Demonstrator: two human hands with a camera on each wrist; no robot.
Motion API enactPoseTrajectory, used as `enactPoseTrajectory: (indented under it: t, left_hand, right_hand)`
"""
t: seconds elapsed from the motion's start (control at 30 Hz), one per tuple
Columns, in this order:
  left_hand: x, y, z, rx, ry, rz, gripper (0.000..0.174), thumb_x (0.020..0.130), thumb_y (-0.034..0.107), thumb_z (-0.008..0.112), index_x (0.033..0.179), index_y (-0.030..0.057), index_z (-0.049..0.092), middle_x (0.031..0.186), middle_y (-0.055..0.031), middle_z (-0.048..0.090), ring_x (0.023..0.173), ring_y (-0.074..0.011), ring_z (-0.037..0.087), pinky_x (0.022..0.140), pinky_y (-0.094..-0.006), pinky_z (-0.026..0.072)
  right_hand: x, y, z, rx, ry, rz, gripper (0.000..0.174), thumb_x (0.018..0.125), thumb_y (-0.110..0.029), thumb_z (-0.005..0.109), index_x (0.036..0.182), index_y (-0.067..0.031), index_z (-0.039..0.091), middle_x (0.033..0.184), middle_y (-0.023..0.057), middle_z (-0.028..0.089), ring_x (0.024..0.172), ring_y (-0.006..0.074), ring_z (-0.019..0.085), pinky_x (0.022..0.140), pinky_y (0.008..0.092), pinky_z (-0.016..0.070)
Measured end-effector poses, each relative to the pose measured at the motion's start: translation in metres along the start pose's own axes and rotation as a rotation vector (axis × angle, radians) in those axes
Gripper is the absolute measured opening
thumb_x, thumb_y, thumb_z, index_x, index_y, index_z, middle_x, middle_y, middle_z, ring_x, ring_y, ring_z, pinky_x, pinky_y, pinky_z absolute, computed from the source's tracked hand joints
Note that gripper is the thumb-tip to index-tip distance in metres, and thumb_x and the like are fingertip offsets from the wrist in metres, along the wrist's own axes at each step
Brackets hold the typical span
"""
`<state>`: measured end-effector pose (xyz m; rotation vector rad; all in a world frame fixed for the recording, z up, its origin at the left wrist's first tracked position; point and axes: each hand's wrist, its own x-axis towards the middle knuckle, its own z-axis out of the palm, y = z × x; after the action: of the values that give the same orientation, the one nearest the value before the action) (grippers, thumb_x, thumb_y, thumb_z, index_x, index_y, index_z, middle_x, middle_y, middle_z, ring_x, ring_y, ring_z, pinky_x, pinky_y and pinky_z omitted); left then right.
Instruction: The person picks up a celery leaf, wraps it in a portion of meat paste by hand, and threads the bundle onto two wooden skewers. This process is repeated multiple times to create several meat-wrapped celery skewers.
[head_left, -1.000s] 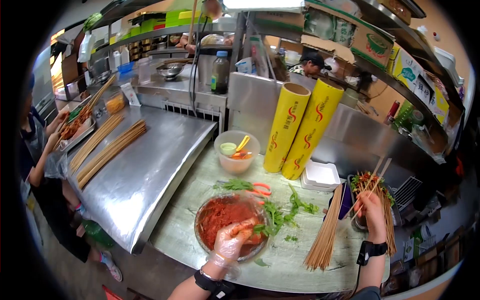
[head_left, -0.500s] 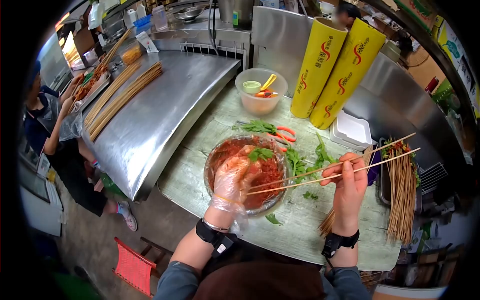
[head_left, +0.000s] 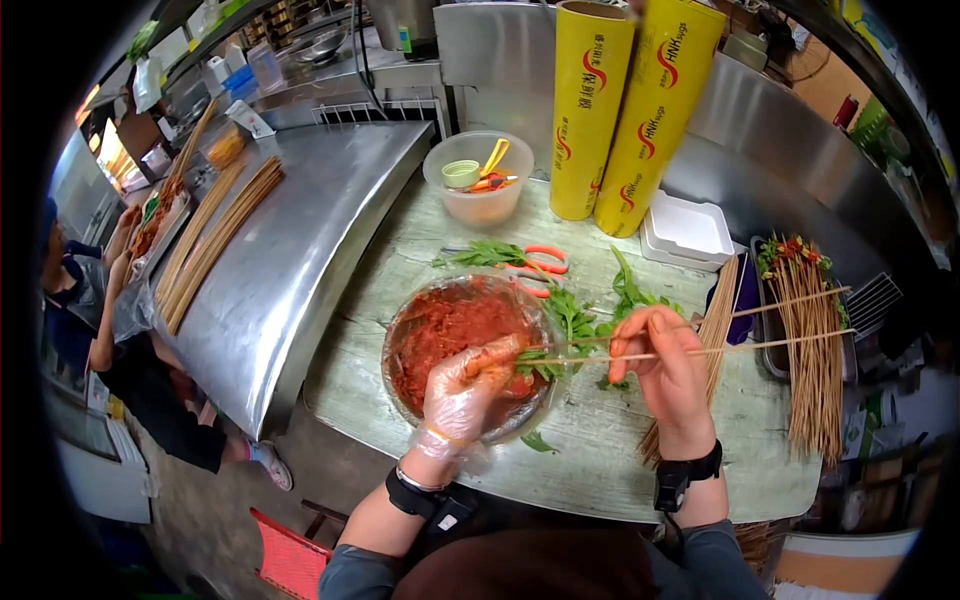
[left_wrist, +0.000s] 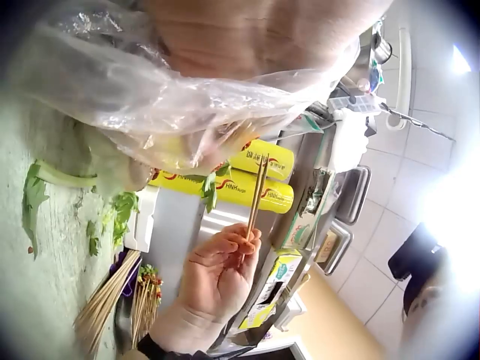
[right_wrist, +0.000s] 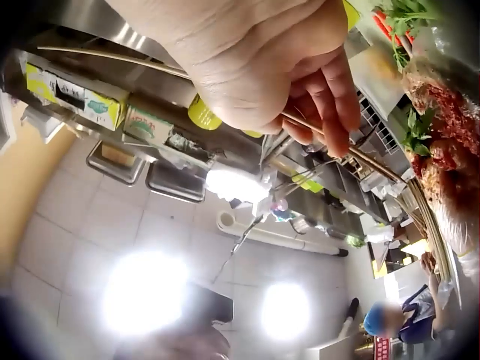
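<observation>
My left hand point(head_left: 462, 398), in a clear plastic glove, is over a metal bowl point(head_left: 392, 372) of red, minced-looking marinated meat point(head_left: 450, 318). Its curled fingers pinch a green leafy sprig point(head_left: 537, 368), which pokes out past the fingertips. Red marinade smears the glove. To the right, my bare right hand point(head_left: 672, 372) holds two thin bamboo skewers point(head_left: 775, 343) between thumb and fingers. Their tips point left and reach the left fingertips and the sprig in the head view. In the left wrist view the sprig point(left_wrist: 209, 192) hangs from the glove near the skewer tips point(left_wrist: 262, 166).
Loose green leaves point(head_left: 575, 318) and orange-handled scissors point(head_left: 545, 262) lie behind the bowl. At right are bare skewers point(head_left: 718, 325) and a tray of loaded skewers point(head_left: 808, 345). A plastic tub point(head_left: 480, 200), yellow film rolls point(head_left: 590, 110) and white boxes point(head_left: 690, 232) line the back.
My right hand has come left from beside the skewer tray, swinging the two skewers from upright to nearly level toward the left hand. The left hand has turned over the bowl, its sprig now facing right.
</observation>
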<state>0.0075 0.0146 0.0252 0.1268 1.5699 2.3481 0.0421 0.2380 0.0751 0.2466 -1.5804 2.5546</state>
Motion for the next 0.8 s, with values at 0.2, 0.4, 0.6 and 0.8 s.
enactPoseTrajectory:
  t: [0.2, 0.4, 0.6, 0.8]
  left_hand:
    - [0.0, -0.004, -0.003, 0.159, -0.042, -0.011, 0.023, 0.085, -0.006, 0.054, 0.105, -0.0055, 0.063, 0.109, -0.0101, 0.064, 0.092, -0.013, 0.06, 0.081, -0.0255, 0.0507]
    - [-0.001, 0.001, 0.004, 0.152, -0.025, -0.03, 0.026, 0.086, -0.005, 0.054, 0.111, -0.0041, 0.061, 0.108, -0.0088, 0.063, 0.091, -0.0135, 0.06, 0.079, -0.0261, 0.0529]
    - [0.001, 0.0, 0.004, 0.053, 0.0, -0.038, 0.03, 0.089, -0.003, 0.052, 0.119, -0.0032, 0.055, 0.104, -0.0059, 0.061, 0.09, -0.0131, 0.06, 0.077, -0.0266, 0.0543]
    - [0.004, -0.003, 0.003, -0.232, -0.021, -0.072, 0.03, 0.091, 0.0, 0.049, 0.12, -0.0088, 0.051, 0.11, -0.0185, 0.06, 0.09, -0.0252, 0.064, 0.078, -0.0346, 0.0562]
  right_hand:
    - [0.009, 0.026, -0.011, 0.09, 0.136, 0.08, 0.029, 0.099, -0.026, 0.041, 0.091, -0.0024, 0.056, 0.075, 0.0099, 0.063, 0.058, 0.0151, 0.061, 0.055, 0.0247, 0.0508]
    - [0.009, 0.027, -0.014, 0.054, 0.14, 0.105, 0.029, 0.099, -0.027, 0.042, 0.088, -0.003, 0.056, 0.072, 0.0091, 0.063, 0.054, 0.0142, 0.06, 0.05, 0.0236, 0.05]
    - [0.009, 0.024, -0.014, -0.025, 0.167, 0.127, 0.029, 0.098, -0.027, 0.043, 0.088, -0.0037, 0.057, 0.07, 0.0081, 0.064, 0.053, 0.0138, 0.061, 0.05, 0.0232, 0.05]
    - [0.008, 0.022, -0.011, -0.106, 0.182, 0.117, 0.028, 0.098, -0.027, 0.043, 0.088, -0.004, 0.056, 0.071, 0.0073, 0.063, 0.055, 0.0136, 0.061, 0.051, 0.0227, 0.0498]
